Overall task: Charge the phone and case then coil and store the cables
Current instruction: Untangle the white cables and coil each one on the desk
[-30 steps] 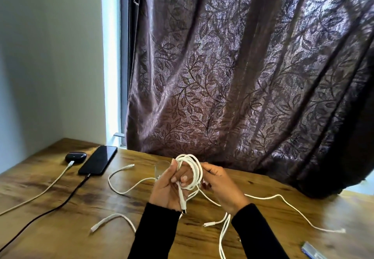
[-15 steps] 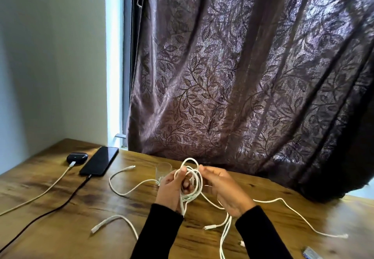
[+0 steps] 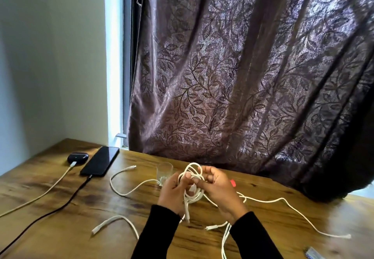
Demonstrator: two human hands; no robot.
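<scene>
Change since earlier frame: the white cable coil [image 3: 192, 185] sat lower and nearer the table [image 3: 60, 228] than a second before; the loose plug end that had hung under the left hand then now dangled between the wrists.
Writing or brands: none legible on any item.
Earbud case [image 3: 78, 157]: dark, at the far left of the table, a pale cable [image 3: 40, 194] plugged into its near side; unmoved.
Phone [image 3: 100, 163]: black, face up, just right of the case, a black cable [image 3: 50, 212] plugged into its near end; unmoved.
Loose white cables [image 3: 125, 189]: several lay uncoiled on the table around the hands.
Glass [image 3: 165, 170]: clear, standing just behind the left hand.
Left hand [image 3: 172, 192]: fingers curled round the left side of the coil.
Right hand [image 3: 218, 189]: close against the left, fingers pinching the coil's right side.
Curtain [image 3: 242, 76]: dark, leaf-patterned, hanging behind the table.
Small object [image 3: 313, 253]: blurred, at the lower right edge.
</scene>
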